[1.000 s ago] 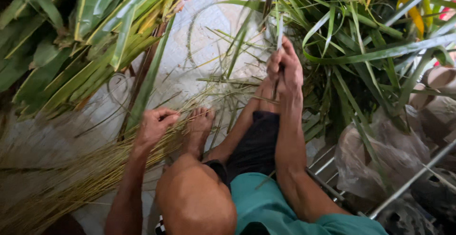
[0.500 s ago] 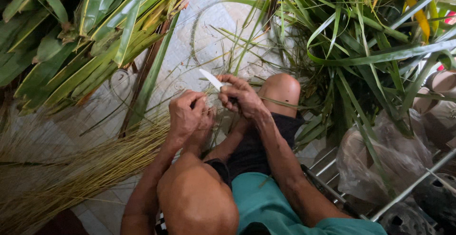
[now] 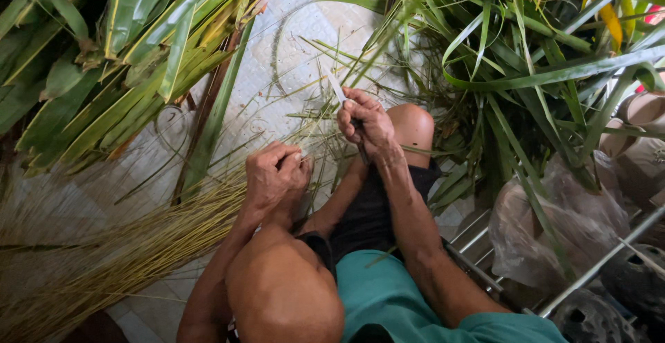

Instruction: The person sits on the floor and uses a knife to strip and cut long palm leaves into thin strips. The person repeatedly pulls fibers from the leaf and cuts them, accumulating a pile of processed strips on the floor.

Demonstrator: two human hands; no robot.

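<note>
Right hand: the right hand (image 3: 367,122) is closed around the handle of a knife (image 3: 337,88), just beside the bare knee (image 3: 413,125); the pale blade points up and away from the knee.
Left hand: the left hand (image 3: 276,175) is curled into a fist, pinching a thin leaf strip (image 3: 315,150); it sits left of the knee, lower in the frame.
Strip axis: it runs slantwise from the left fist up towards the blade, so the knife hand is nearer its far end.
Stripped ribs: a heap of yellowish ribs (image 3: 104,260) lies on the tiled floor (image 3: 291,59), left of the knee.
Fronds: green palm fronds (image 3: 540,73) crowd right of the knee.
Container: a translucent plastic bag (image 3: 554,225) sits right of the knee; contents cannot be told.
</note>
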